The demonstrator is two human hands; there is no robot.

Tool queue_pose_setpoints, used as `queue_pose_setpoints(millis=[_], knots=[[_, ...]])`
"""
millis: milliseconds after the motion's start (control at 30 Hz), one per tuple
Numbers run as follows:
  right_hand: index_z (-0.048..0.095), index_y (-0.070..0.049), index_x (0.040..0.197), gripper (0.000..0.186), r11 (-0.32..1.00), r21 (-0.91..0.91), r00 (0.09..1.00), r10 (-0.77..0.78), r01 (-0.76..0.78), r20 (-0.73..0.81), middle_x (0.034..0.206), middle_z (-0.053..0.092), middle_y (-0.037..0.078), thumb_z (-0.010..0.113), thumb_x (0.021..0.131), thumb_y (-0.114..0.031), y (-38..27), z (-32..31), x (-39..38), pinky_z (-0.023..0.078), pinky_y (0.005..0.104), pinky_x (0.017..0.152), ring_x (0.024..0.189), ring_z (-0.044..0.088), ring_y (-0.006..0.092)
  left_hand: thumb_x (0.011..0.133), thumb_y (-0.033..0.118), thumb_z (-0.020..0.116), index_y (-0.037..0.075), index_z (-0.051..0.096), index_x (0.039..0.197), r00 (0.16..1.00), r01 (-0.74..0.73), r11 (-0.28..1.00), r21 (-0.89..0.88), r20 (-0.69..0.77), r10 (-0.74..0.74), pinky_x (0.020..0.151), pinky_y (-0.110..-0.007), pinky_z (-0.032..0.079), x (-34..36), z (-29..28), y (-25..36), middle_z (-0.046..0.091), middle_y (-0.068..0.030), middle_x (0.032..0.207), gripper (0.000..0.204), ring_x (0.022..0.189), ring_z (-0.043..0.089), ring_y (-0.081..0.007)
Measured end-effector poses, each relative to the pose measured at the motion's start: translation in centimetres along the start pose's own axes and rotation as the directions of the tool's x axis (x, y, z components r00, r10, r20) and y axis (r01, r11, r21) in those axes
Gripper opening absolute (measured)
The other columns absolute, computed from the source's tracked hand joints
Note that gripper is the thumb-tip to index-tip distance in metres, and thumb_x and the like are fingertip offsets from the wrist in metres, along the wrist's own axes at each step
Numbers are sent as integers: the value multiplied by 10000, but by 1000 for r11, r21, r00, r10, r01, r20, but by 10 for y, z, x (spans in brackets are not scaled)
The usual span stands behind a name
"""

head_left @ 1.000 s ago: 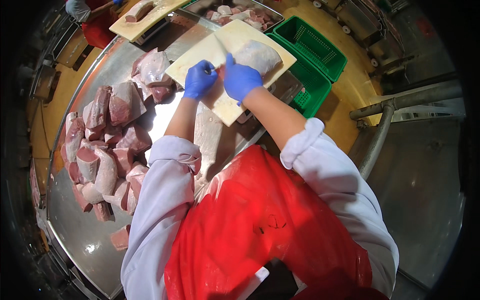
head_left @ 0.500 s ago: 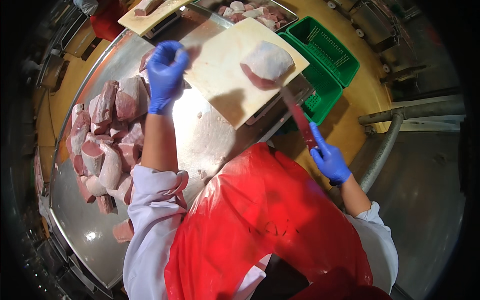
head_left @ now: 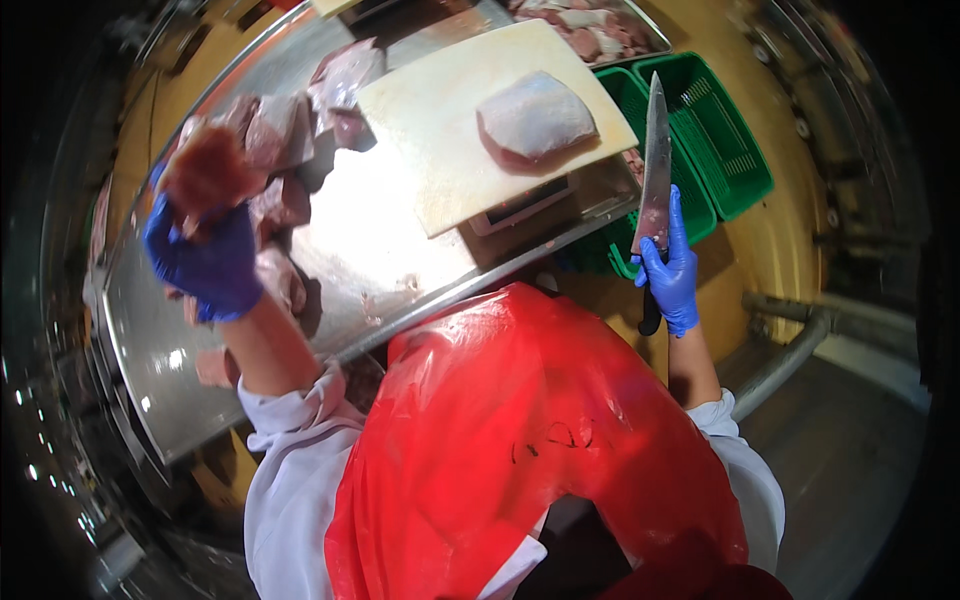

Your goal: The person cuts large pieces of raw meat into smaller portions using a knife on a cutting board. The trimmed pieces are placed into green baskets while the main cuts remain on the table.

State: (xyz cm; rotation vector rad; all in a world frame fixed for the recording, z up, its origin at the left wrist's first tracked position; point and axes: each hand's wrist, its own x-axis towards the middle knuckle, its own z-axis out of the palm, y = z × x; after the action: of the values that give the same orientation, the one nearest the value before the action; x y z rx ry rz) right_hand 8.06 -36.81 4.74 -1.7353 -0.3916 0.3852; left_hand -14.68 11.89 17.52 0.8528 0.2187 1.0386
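Observation:
My left hand, in a blue glove, grips a ragged pinkish-brown piece of meat, blurred, over a pile of cut meat on the steel table. In my gloved right hand is a knife by its black handle, blade pointing away from me beside the right edge of a white cutting board. A thick pale-topped cut of meat lies alone on that board, which rests on a scale.
Green perforated baskets stand beyond the board on the right, near a steel tray of meat pieces at the top. Another board shows at the far edge. A metal pipe rail runs at my right, above the floor.
My left hand has left the board and swung left, now with a meat piece raised in it. My right hand has moved right with the knife, its blade now upright in the picture.

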Motion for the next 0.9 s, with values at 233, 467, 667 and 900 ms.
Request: queue_pose_setpoints(millis=[233, 467, 667, 900], knots=[[244, -220, 1644, 811, 992, -99, 968, -52, 78, 245, 750, 626, -1, 551, 941, 46, 23, -45, 68, 476, 229, 509, 564, 507, 37, 959, 220, 465, -108, 586, 1278, 932, -208, 958, 198, -256, 255, 1112, -453, 439, -188, -129, 148, 606, -264, 1346, 474, 1293, 569, -357], [254, -212, 1641, 785, 992, -68, 916, -71, 106, 394, 757, 602, -16, 542, 955, 37, 17, -47, 113, 482, 230, 534, 584, 522, 47, 925, 385, 542, 183, 658, 919, 259, 548, 747, 377, -925, 277, 439, -341, 378, -410, -313, 81, 577, -24, 700, 233, 512, 481, -181], [249, -182, 1641, 744, 983, 59, 913, -183, 174, 363, 819, 640, 1, 557, 996, 22, 1, -68, 129, 484, 232, 532, 587, 535, 50, 916, 204, 672, 109, 654, 1135, 694, 648, 711, 273, -597, -403, 805, -353, 557, -325, -105, -105, 677, -30, 1018, 239, 895, 641, -162], [166, -164, 1652, 760, 942, 201, 933, -308, 270, 187, 899, 650, 36, 560, 1021, -13, -38, -80, 131, 475, 207, 503, 578, 540, 59, 947, 221, 663, -13, 639, 1092, 805, 317, 639, 701, 158, -572, 771, -285, 502, -140, 179, -277, 661, -75, 981, 277, 881, 613, -135]])
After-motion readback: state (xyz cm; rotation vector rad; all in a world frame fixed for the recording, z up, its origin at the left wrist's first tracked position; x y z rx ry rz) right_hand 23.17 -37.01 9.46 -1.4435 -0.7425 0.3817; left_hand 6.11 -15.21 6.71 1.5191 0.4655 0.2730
